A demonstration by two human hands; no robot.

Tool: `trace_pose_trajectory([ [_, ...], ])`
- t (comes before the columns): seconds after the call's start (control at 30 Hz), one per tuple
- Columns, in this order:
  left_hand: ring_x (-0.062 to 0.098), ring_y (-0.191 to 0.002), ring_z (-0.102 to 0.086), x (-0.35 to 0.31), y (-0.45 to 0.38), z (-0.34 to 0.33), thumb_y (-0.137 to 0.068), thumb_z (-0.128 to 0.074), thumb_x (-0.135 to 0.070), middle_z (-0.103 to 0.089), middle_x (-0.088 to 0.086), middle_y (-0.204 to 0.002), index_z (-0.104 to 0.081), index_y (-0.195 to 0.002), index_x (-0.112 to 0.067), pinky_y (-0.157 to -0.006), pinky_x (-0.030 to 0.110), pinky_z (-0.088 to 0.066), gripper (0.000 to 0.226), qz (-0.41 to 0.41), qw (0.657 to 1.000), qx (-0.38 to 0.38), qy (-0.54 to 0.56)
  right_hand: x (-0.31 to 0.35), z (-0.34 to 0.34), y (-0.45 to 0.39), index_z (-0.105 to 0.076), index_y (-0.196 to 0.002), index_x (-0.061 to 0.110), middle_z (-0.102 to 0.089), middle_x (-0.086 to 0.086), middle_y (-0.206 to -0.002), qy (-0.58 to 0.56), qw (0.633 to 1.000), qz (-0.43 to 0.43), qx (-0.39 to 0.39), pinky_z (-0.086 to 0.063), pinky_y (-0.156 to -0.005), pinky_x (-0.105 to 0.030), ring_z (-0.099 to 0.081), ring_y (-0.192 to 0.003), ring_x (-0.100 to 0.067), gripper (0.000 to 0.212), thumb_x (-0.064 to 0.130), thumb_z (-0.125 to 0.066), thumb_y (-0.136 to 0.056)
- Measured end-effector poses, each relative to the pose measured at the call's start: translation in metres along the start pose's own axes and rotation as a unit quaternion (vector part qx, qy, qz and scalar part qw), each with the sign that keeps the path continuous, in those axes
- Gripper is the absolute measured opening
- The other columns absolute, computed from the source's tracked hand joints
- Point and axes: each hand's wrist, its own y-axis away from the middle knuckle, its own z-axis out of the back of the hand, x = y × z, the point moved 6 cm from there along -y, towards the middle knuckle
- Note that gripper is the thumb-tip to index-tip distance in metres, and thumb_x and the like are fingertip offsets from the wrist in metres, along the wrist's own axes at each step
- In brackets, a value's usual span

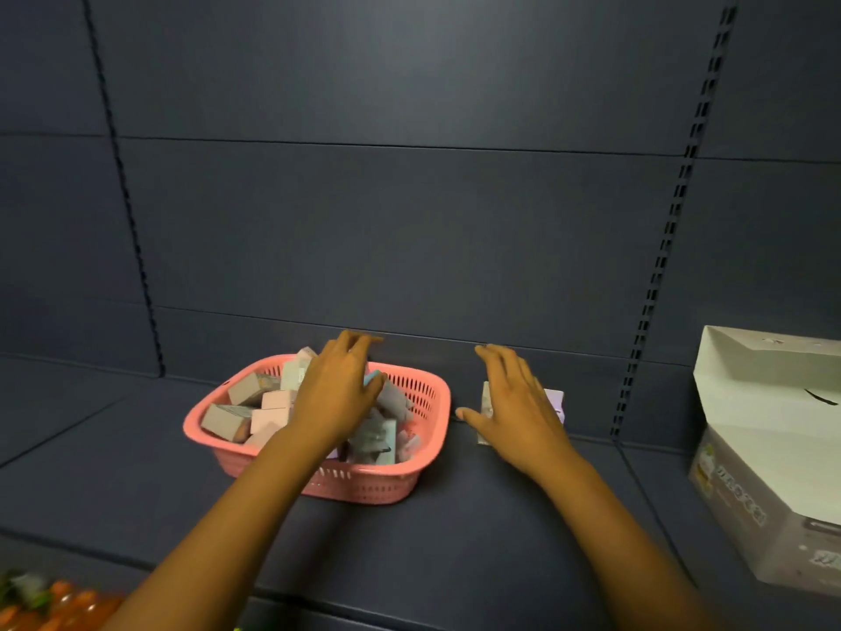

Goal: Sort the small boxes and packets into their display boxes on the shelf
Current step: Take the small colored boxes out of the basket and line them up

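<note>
A pink plastic basket (428,430) stands on the dark shelf (478,530), filled with several small pale boxes (248,388). My left hand (334,393) hovers over the basket with fingers stretched out and holds nothing. Just under its thumb lies a box with a teal edge (374,378). My right hand (516,409) is spread flat to the right of the basket, over a small pale lilac box (555,400) that stands near the back of the shelf. That box is mostly hidden by the hand. I cannot tell whether the hand touches it.
A large white and grey display carton (769,453) with its lid up stands at the right end of the shelf. Orange packages (59,608) show at the bottom left, below the shelf's front edge. Slotted uprights (655,284) run up the dark back panel.
</note>
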Motion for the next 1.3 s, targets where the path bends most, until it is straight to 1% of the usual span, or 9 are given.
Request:
trace_pose_trajectory([
  [0.27,0.021,-0.115,-0.052,0.043,0.014,0.000,-0.092,-0.060,-0.026,-0.053,0.001,-0.129,-0.062,-0.121,-0.025,-0.089,0.037,-0.048,0.029,-0.010,0.996,0.088,0.011,0.055,-0.015,0.007,-0.026,-0.145,0.020,-0.026,0.003,-0.148,-0.008,1.000,-0.009,0.024,-0.033,-0.109,-0.034,-0.027,-0.137,-0.016,0.082,0.046,-0.069,-0.080],
  [0.43,0.023,-0.111,-0.055,0.049,0.017,-0.021,-0.090,-0.059,-0.022,-0.052,0.000,-0.128,-0.062,-0.120,-0.029,-0.085,0.041,-0.052,0.031,-0.014,0.987,0.157,0.030,0.067,-0.018,0.014,-0.033,-0.139,0.023,-0.031,0.005,-0.141,-0.009,0.999,-0.031,0.017,-0.037,-0.102,-0.031,-0.034,-0.130,-0.014,0.072,0.042,-0.070,-0.080],
  [0.53,0.023,-0.103,-0.058,0.050,0.016,-0.028,-0.085,-0.062,-0.021,-0.055,0.001,-0.122,-0.059,-0.116,-0.030,-0.080,0.037,-0.052,0.032,-0.008,0.985,0.167,0.034,0.070,-0.018,0.016,-0.036,-0.135,0.023,-0.032,0.006,-0.138,-0.010,0.999,-0.039,0.014,-0.039,-0.098,-0.030,-0.037,-0.127,-0.013,0.067,0.041,-0.069,-0.080],
  [0.73,0.020,-0.094,-0.060,0.052,0.010,-0.033,-0.083,-0.061,-0.012,-0.062,-0.002,-0.110,-0.058,-0.104,-0.029,-0.074,0.034,-0.052,0.027,0.018,0.985,0.162,0.056,0.063,-0.018,0.012,-0.035,-0.135,0.023,-0.033,0.007,-0.135,-0.006,0.999,-0.036,0.027,-0.040,-0.094,-0.026,-0.037,-0.125,-0.011,0.067,0.039,-0.070,-0.080],
  [0.9,0.018,-0.087,-0.059,0.051,0.003,-0.026,-0.079,-0.073,-0.024,-0.061,-0.005,-0.104,-0.058,-0.099,-0.031,-0.073,0.034,-0.052,0.026,0.024,0.984,0.159,0.075,0.058,-0.015,0.003,-0.034,-0.137,0.022,-0.035,0.006,-0.136,-0.005,0.999,-0.024,0.033,-0.040,-0.095,-0.028,-0.037,-0.125,-0.012,0.067,0.041,-0.069,-0.082],
  [1.03,0.014,-0.082,-0.061,0.055,-0.005,-0.010,-0.075,-0.078,-0.030,-0.061,-0.005,-0.101,-0.057,-0.102,-0.029,-0.074,0.034,-0.052,0.034,0.035,0.985,0.104,0.131,0.057,-0.017,-0.006,-0.033,-0.139,0.022,-0.033,0.006,-0.138,-0.013,0.999,-0.007,0.028,-0.039,-0.098,-0.028,-0.035,-0.128,-0.012,0.068,0.039,-0.068,-0.083],
  [1.17,0.011,-0.080,-0.064,0.071,-0.001,0.010,-0.075,-0.080,-0.030,-0.059,-0.005,-0.103,-0.061,-0.109,-0.026,-0.073,0.032,-0.053,0.039,0.083,0.977,0.044,0.189,0.060,-0.025,-0.011,-0.034,-0.137,0.023,-0.034,0.007,-0.135,-0.019,1.000,0.003,0.020,-0.040,-0.097,-0.028,-0.036,-0.125,-0.012,0.066,0.039,-0.068,-0.083],
  [1.2,0.009,-0.079,-0.065,0.077,0.001,0.015,-0.076,-0.080,-0.030,-0.059,-0.004,-0.104,-0.062,-0.110,-0.025,-0.071,0.031,-0.054,0.038,0.098,0.973,0.034,0.208,0.062,-0.029,-0.013,-0.035,-0.136,0.023,-0.035,0.007,-0.133,-0.022,1.000,0.008,0.020,-0.042,-0.096,-0.029,-0.038,-0.123,-0.012,0.065,0.039,-0.068,-0.082],
  [1.3,0.004,-0.074,-0.066,0.095,0.006,0.026,-0.079,-0.077,-0.025,-0.064,-0.004,-0.102,-0.066,-0.111,-0.023,-0.060,0.012,-0.049,0.033,0.142,0.953,-0.001,0.269,0.072,-0.039,-0.020,-0.036,-0.133,0.024,-0.037,0.008,-0.129,-0.033,0.999,0.022,0.027,-0.046,-0.095,-0.032,-0.042,-0.118,-0.012,0.062,0.038,-0.069,-0.081],
])
